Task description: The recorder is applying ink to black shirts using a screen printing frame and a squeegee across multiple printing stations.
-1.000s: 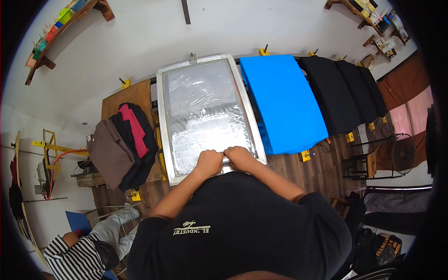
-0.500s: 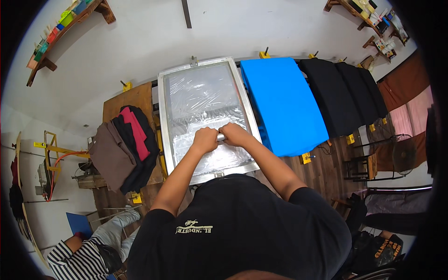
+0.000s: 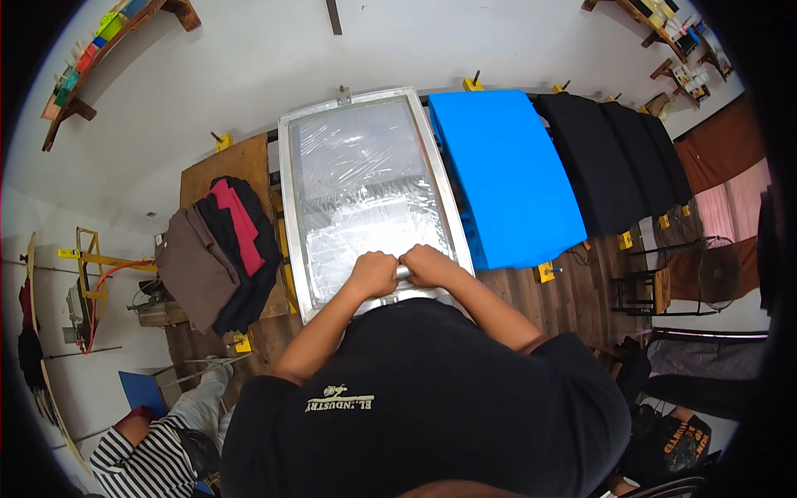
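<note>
My left hand and my right hand are side by side at the near end of a screen printing frame. Both are closed around a metal-coloured squeegee, mostly hidden under my fingers. Its lower edge cannot be made out. Pale metal borders the screen, and its mesh looks glossy and wrinkled, with bright reflections in the nearer half. Close to the right of the frame, a bright blue cloth covers a flat board.
Further right, black cloths cover more boards. Brown, black and red garments lie on a wooden board at left. A person in a striped shirt is at lower left, another in black at lower right. A fan stands right.
Both hands have drawn the squeegee toward me, from further up the screen to its near end. My elbows are bent more. The whole view has shifted slightly.
</note>
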`<action>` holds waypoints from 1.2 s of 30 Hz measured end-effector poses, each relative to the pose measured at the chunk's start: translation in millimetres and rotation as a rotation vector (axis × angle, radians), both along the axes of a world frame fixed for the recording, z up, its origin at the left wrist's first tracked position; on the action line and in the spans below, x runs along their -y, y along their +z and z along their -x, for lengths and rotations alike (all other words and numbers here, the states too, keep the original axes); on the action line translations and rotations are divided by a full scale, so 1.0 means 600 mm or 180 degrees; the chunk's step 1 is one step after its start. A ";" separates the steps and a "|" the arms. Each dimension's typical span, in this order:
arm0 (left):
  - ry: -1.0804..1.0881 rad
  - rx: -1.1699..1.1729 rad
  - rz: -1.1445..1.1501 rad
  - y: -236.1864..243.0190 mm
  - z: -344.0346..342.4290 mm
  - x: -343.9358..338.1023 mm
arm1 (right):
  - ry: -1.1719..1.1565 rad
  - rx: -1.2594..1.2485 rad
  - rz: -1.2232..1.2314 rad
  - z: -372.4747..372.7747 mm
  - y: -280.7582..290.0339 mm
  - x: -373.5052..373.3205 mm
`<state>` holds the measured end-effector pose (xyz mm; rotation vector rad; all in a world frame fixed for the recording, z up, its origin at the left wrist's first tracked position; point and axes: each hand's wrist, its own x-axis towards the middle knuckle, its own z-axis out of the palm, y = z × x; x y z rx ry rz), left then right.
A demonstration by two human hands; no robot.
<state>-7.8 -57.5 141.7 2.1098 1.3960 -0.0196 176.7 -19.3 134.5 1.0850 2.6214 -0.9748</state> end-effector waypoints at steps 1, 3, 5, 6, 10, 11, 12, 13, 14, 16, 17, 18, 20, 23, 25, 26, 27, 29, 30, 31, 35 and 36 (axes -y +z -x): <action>0.0027 -0.0008 0.0030 0.006 -0.002 -0.003 | 0.0030 -0.0050 -0.0060 -0.002 0.002 -0.002; -0.0007 -0.0037 0.0069 0.001 -0.004 -0.004 | 0.0012 -0.0076 -0.0024 -0.004 0.008 0.001; -0.0033 -0.0070 0.0091 -0.003 -0.001 -0.004 | 0.0054 -0.0111 -0.0045 -0.005 0.003 0.001; -0.0085 -0.0047 0.0123 0.001 0.000 -0.004 | 0.0050 -0.0115 -0.0051 -0.005 0.002 0.003; -0.0153 -0.0096 0.0200 -0.002 0.001 -0.010 | -0.0037 -0.0007 -0.0074 -0.003 -0.001 0.009; -0.0142 -0.0097 0.0197 -0.004 0.002 -0.008 | -0.0065 0.0014 -0.0101 -0.003 -0.001 0.010; -0.0152 -0.0098 0.0179 -0.005 0.001 -0.007 | -0.0063 0.0015 -0.0104 -0.003 0.001 0.011; -0.0160 -0.0098 0.0162 -0.005 0.000 -0.006 | -0.0052 -0.0020 -0.0103 -0.003 0.004 0.011; -0.0155 -0.0097 0.0161 -0.006 0.000 -0.002 | -0.0040 -0.0055 -0.0101 -0.003 0.006 0.011; 0.0091 -0.0028 0.0173 -0.009 -0.002 0.004 | 0.0019 -0.0054 -0.0044 -0.005 0.011 0.003; 0.0091 -0.0025 0.0171 -0.011 -0.002 0.002 | 0.0079 -0.0055 0.0017 -0.005 0.013 -0.002; 0.0132 -0.0015 0.0189 -0.011 -0.002 0.002 | 0.0077 -0.0050 0.0019 -0.005 0.012 -0.006; 0.0168 0.0001 0.0210 -0.012 -0.003 0.003 | 0.0128 -0.0077 0.0175 -0.005 0.011 -0.011; 0.0221 0.0036 0.0237 -0.005 -0.003 0.001 | 0.0119 -0.0049 0.0067 -0.004 0.010 -0.006; 0.0081 0.0032 0.0216 -0.005 -0.001 0.000 | 0.0026 -0.0035 0.0022 -0.006 0.000 0.005; 0.0087 0.0037 0.0216 -0.006 0.000 -0.003 | -0.0073 -0.0027 -0.0022 -0.007 -0.005 0.009; 0.0016 0.0057 0.0214 -0.008 0.002 -0.004 | -0.0075 -0.0015 -0.0028 -0.006 -0.004 0.013; -0.0034 0.0080 0.0214 -0.014 0.003 -0.002 | -0.0094 -0.0038 -0.0028 -0.007 -0.009 0.014; -0.0052 0.0095 0.0236 -0.015 0.003 -0.004 | -0.0144 -0.0069 -0.0037 -0.007 -0.009 0.013; -0.0067 0.0110 0.0257 -0.016 0.004 -0.006 | -0.0137 -0.0070 -0.0039 -0.007 -0.009 0.013; 0.0066 0.0156 0.0240 -0.016 0.000 0.006 | 0.0007 -0.0141 0.0026 -0.009 -0.003 0.006; 0.0145 0.0134 0.0220 -0.016 -0.002 0.009 | 0.0081 -0.0170 0.0087 -0.009 -0.001 0.003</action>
